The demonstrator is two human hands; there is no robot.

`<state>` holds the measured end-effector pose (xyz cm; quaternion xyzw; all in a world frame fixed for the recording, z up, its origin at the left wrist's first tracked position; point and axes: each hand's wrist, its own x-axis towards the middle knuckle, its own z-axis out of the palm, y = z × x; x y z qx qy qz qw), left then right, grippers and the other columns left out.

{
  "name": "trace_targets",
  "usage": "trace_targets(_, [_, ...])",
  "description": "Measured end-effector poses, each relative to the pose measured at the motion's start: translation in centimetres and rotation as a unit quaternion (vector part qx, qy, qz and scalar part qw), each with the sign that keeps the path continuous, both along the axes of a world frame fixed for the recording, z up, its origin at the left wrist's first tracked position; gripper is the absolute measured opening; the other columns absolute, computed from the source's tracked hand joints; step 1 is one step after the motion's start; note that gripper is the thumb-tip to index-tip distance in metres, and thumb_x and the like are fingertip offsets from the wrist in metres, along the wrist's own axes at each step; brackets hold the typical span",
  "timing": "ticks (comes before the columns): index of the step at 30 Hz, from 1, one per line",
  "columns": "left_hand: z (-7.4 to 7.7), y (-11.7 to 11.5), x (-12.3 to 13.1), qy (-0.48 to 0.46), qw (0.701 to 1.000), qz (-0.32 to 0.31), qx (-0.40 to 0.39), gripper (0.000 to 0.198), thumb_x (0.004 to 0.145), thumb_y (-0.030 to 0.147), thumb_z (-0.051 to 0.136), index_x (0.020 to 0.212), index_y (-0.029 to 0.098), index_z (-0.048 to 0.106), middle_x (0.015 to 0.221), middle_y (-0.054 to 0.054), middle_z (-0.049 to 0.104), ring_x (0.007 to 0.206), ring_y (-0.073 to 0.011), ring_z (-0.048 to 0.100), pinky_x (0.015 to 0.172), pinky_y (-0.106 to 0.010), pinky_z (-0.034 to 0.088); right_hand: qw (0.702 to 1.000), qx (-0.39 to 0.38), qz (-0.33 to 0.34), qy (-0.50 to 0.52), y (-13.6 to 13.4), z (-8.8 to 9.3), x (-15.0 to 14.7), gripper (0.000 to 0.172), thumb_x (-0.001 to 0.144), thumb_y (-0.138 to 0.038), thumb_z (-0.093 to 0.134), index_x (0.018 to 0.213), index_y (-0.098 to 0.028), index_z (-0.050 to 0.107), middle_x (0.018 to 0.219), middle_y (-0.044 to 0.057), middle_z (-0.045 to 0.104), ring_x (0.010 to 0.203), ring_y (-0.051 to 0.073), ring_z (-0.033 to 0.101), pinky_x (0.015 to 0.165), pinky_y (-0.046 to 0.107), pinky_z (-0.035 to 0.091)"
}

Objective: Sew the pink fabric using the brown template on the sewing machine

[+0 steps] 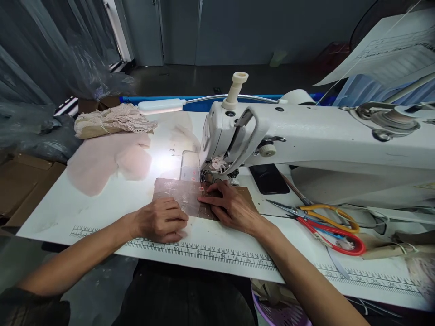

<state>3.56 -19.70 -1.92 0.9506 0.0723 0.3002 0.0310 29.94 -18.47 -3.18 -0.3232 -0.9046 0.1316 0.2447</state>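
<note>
A flat brownish piece with a shiny, see-through surface [176, 194] lies on the table in front of the sewing machine's [217, 136] needle area. My right hand [233, 206] rests on its right part, fingers stretched and apart, index fingertip near the middle. My left hand [163, 220] is closed at the piece's lower left edge, its fingers curled under. What those fingers hold, if anything, is hidden. Beyond the piece, by the presser foot, is a metal plate [190, 165] with small red marks.
Pale pink fabric pieces [95, 163] and a tied bundle of lace trim [112, 120] lie left, near a lit lamp [161, 106]. A phone [269, 179], yellow-handled scissors [331, 215] and red-handled scissors [353, 246] lie right. A printed ruler [210, 254] runs along the front edge.
</note>
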Motion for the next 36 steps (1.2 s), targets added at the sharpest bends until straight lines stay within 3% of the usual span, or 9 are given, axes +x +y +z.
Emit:
trace_targets(3, [0.4,0.4,-0.1,-0.054,0.997,0.010,-0.045,0.031,0.086,0.040,0.062,0.094,0.010,0.063,0.093,-0.014,0.069,0.074,-0.0196,0.064,0.061,-0.033,0.053,1.000,-0.007,-0.006,0.004,-0.1,0.0,0.0,0.037,0.089,-0.013,0.047,0.115,-0.025,0.071,0.108,0.011,0.057,0.101,0.026,0.054,0.086,0.049,0.053])
trace_targets(6, [1.2,1.8,0.3,-0.080,0.993,0.065,-0.051,0.030,0.090,0.038,0.055,0.096,0.010,0.063,0.095,-0.015,0.068,0.079,-0.0202,0.063,0.065,-0.034,0.053,1.000,-0.008,-0.007,0.010,-0.2,0.1,0.0,0.035,0.090,-0.014,0.047,0.113,-0.025,0.072,0.107,0.011,0.057,0.101,0.027,0.055,0.088,0.050,0.053])
trace_targets(11, [1.2,5.9,2.2,0.047,0.992,0.092,0.070,0.021,0.094,0.024,0.049,0.086,0.013,0.065,0.091,-0.010,0.070,0.075,-0.0178,0.061,0.068,-0.033,0.052,1.000,-0.002,-0.013,0.018,-0.2,0.2,-0.2,0.036,0.088,-0.011,0.048,0.110,-0.024,0.073,0.107,0.011,0.057,0.103,0.028,0.055,0.088,0.050,0.054])
trace_targets(15, [0.2,7.9,3.2,0.097,0.984,0.111,0.104,0.024,0.095,0.024,0.047,0.088,0.012,0.067,0.096,-0.010,0.071,0.072,-0.0172,0.059,0.067,-0.033,0.048,0.999,-0.002,-0.014,0.037,-0.2,-0.1,-0.2,0.034,0.089,-0.012,0.048,0.109,-0.023,0.073,0.107,0.012,0.057,0.105,0.028,0.056,0.089,0.050,0.054])
trace_targets(20, [0.4,7.7,3.1,0.173,0.969,0.158,0.083,0.035,0.097,0.035,0.043,0.100,0.009,0.067,0.109,-0.014,0.068,0.079,-0.0218,0.057,0.070,-0.038,0.043,0.998,-0.003,-0.027,0.048,0.0,-1.0,-0.2,0.034,0.092,-0.015,0.047,0.119,-0.019,0.068,0.109,0.014,0.057,0.108,0.029,0.054,0.091,0.051,0.054])
trace_targets(25, [0.6,6.7,2.9,0.196,0.957,0.212,-0.002,0.042,0.099,0.035,0.039,0.123,0.007,0.058,0.127,-0.016,0.061,0.101,-0.0280,0.055,0.085,-0.045,0.040,0.998,-0.007,-0.031,0.054,0.0,-1.3,-0.2,0.034,0.094,-0.017,0.046,0.123,-0.021,0.066,0.110,0.014,0.055,0.110,0.030,0.052,0.093,0.052,0.052])
trace_targets(29, [0.3,6.8,2.5,0.192,0.958,0.204,-0.059,0.044,0.097,0.037,0.042,0.128,0.010,0.054,0.134,-0.015,0.057,0.109,-0.0291,0.052,0.090,-0.045,0.038,0.998,-0.007,-0.041,0.048,-0.1,-0.8,-0.4,0.034,0.094,-0.018,0.047,0.122,-0.021,0.066,0.109,0.014,0.055,0.107,0.029,0.053,0.091,0.051,0.053])
trace_targets(36, [0.2,7.1,2.3,0.183,0.965,0.181,-0.058,0.046,0.094,0.038,0.047,0.128,0.009,0.055,0.132,-0.016,0.059,0.106,-0.0283,0.054,0.090,-0.045,0.037,0.998,-0.003,-0.049,0.045,-0.2,-0.8,-0.3,0.036,0.092,-0.015,0.047,0.121,-0.023,0.067,0.111,0.013,0.056,0.105,0.028,0.054,0.090,0.047,0.053])
